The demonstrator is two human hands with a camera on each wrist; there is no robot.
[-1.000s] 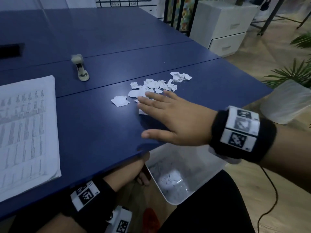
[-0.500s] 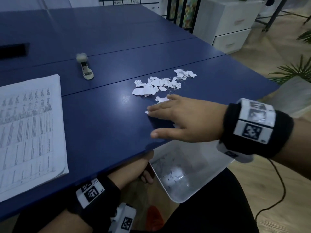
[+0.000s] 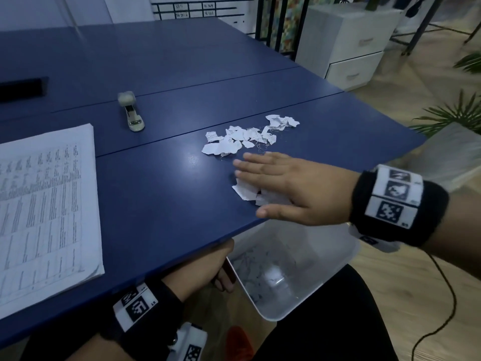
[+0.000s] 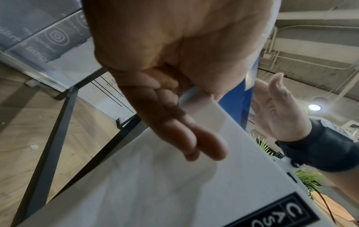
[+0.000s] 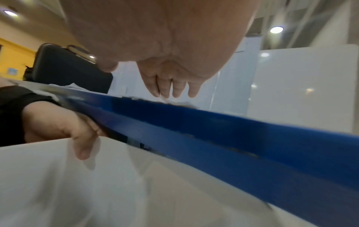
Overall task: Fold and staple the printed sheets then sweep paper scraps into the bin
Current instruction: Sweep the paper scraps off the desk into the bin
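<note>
From the head camera, my right hand [image 3: 294, 187] lies flat and open, fingers straight, on the blue table [image 3: 161, 204] near its front edge, with a few torn paper scraps [image 3: 246, 191] showing from under the palm. The main heap of scraps [image 3: 244, 138] sits farther back, just beyond my fingertips. These bits are featherlight and limp, so I judge pinching them pointless; a flat palm dragging them toward the edge should work, though a fast stroke could flick some onto the floor. My left hand [image 3: 205, 267] is below the tabletop, holding the white bin [image 3: 299, 272] by its rim directly under the edge. The stapler [image 3: 131, 110] and the stack of printed sheets [image 3: 44, 204] rest well to the left.

From the left wrist, my fingers [image 4: 174, 127] run down the bin's outer wall [image 4: 155, 184] with the rim in the crook of the thumb; I believe the thumb hooks inside, but it is hidden. The bin looks light, rigid plastic, and the rim seems the sensible hold.

From the right wrist, my fingertips [image 5: 174, 90] touch the table surface over the scraps, straight and close together, while the left hand's thumb [image 5: 81, 144] lies over the bin wall below the blue edge [image 5: 213, 130].
</note>
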